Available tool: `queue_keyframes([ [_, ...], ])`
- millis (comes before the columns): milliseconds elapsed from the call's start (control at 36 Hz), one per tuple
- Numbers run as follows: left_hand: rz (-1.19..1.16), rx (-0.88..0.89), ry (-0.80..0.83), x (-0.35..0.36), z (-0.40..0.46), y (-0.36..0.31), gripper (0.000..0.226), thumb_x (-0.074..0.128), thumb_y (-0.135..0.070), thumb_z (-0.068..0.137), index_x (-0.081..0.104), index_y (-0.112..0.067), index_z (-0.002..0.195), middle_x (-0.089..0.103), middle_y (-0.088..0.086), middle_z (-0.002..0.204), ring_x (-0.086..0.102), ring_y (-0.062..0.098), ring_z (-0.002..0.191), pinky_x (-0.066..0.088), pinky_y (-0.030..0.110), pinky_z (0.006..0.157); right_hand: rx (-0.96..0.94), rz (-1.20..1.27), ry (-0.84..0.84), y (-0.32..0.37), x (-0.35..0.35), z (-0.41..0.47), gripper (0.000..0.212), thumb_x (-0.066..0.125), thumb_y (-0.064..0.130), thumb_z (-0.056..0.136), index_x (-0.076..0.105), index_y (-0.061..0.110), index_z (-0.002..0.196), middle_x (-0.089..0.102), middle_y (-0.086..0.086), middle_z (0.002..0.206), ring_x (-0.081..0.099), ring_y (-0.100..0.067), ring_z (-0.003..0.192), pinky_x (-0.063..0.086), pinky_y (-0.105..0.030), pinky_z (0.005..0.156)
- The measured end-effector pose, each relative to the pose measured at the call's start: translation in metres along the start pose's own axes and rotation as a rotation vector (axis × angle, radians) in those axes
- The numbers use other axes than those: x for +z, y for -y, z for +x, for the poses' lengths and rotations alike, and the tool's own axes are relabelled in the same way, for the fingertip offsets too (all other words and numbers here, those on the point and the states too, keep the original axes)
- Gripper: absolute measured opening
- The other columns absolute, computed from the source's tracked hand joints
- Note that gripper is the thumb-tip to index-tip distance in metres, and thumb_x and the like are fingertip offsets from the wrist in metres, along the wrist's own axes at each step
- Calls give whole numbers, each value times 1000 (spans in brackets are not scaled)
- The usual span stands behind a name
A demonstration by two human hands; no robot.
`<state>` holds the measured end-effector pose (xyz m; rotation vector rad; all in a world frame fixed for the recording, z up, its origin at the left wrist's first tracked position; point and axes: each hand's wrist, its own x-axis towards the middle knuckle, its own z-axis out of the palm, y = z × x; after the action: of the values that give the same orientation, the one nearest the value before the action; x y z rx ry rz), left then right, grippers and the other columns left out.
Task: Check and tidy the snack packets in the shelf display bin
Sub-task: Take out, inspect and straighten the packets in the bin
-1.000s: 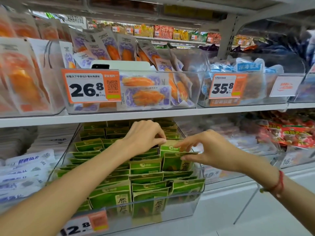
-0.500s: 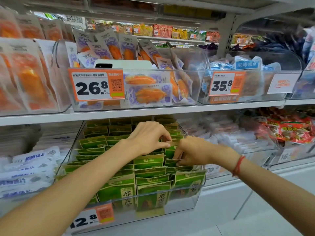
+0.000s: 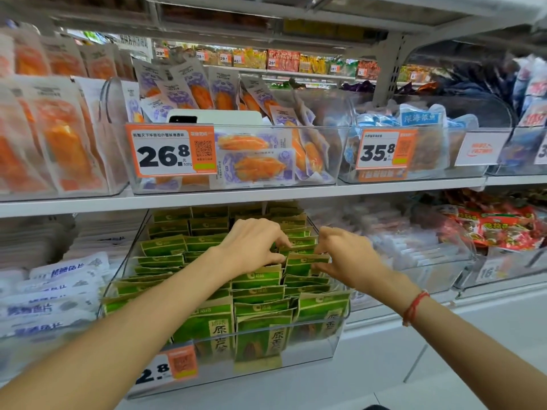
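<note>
A clear plastic bin [image 3: 313, 355] on the lower shelf holds several rows of upright green snack packets [image 3: 204, 325]. Both hands are inside the bin, over its middle rows. My left hand [image 3: 251, 247] has its fingers curled down among the packet tops, and its thumb and fingertips pinch a packet edge. My right hand [image 3: 343, 255] pinches the top of one green packet [image 3: 306, 260] standing in the right row. A red string bracelet [image 3: 414, 306] is on the right wrist. The fingertips are partly hidden behind the packets.
The upper shelf edge [image 3: 266, 195] runs just above the hands. On it stand clear bins with orange-and-purple packets [image 3: 257, 167] and price tags 26.8 [image 3: 165, 153] and 35.8 [image 3: 381, 152]. White packets [image 3: 56, 291] lie left of the green bin, red ones [image 3: 500, 229] to the right.
My right hand has moved left and deeper into the bin, close to the left hand. It was stretched out at the right row one second ago. The view has shifted slightly.
</note>
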<state>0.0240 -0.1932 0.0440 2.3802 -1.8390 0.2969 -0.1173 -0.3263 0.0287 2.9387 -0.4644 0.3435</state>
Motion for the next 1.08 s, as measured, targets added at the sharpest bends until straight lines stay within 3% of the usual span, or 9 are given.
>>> queue_keyframes([
  [222,-247,-119,164,-8,-1,-3,38,70,-37,88,64,-33,125,65,-9,125,62,10,107,50,35,88,16,227,-116,-10,0,-17,16,67,35,89,75,23,97,68,8,103,56,-16,102,45,-32,75],
  [389,-378,-151,147,-11,-15,6,44,68,-27,90,58,-34,132,58,-8,135,56,9,117,47,40,100,62,450,-278,-20,-14,-26,11,69,34,88,71,24,82,69,11,76,63,-8,67,54,-39,62],
  [500,-733,-149,100,-24,-27,5,55,63,-2,88,55,-29,135,56,-8,135,50,8,124,42,32,106,78,614,-419,-17,-29,-28,10,72,25,86,69,18,80,71,6,76,67,-11,70,56,-47,66],
  [611,-877,-109,49,-34,-36,-4,65,71,-10,86,44,-26,143,52,-12,125,48,5,119,42,28,103,129,774,-479,-7,-49,-24,13,71,16,87,67,9,77,72,-4,78,69,-18,74,57,-44,74],
  [722,-919,-135,-94,-29,-43,-8,58,68,-32,90,45,-26,142,54,-12,134,51,4,121,42,26,102,85,1004,-506,13,-65,-20,8,68,15,89,66,16,81,73,-4,87,70,-14,84,54,-27,72],
  [806,-960,-172,-334,-24,-48,-10,42,66,-31,91,58,-25,131,64,-10,124,58,5,115,46,29,102,40,1145,-595,31,-74,-18,2,66,12,90,67,14,90,72,0,90,68,-7,84,52,-19,72],
  [889,-1083,-193,-547,-23,-57,-13,25,67,-24,91,62,-36,112,68,-21,107,63,-3,103,50,17,89,40,1261,-652,45,-75,-18,12,63,9,92,63,3,103,70,-3,97,67,-4,87,52,-16,73],
  [944,-1154,-203,-635,-22,-62,-15,25,67,-21,91,63,-32,112,67,-20,107,63,-5,102,49,11,84,77,1273,-620,50,-72,-17,22,63,12,92,61,8,113,69,-1,105,66,-4,94,52,-17,78],
  [1083,-1195,-232,-670,-23,-71,-18,25,65,-19,91,61,-28,115,64,-20,109,61,-11,101,46,6,83,126,1341,-461,61,-62,-13,20,58,18,96,61,18,116,69,-3,112,65,-10,104,54,-22,85],
])
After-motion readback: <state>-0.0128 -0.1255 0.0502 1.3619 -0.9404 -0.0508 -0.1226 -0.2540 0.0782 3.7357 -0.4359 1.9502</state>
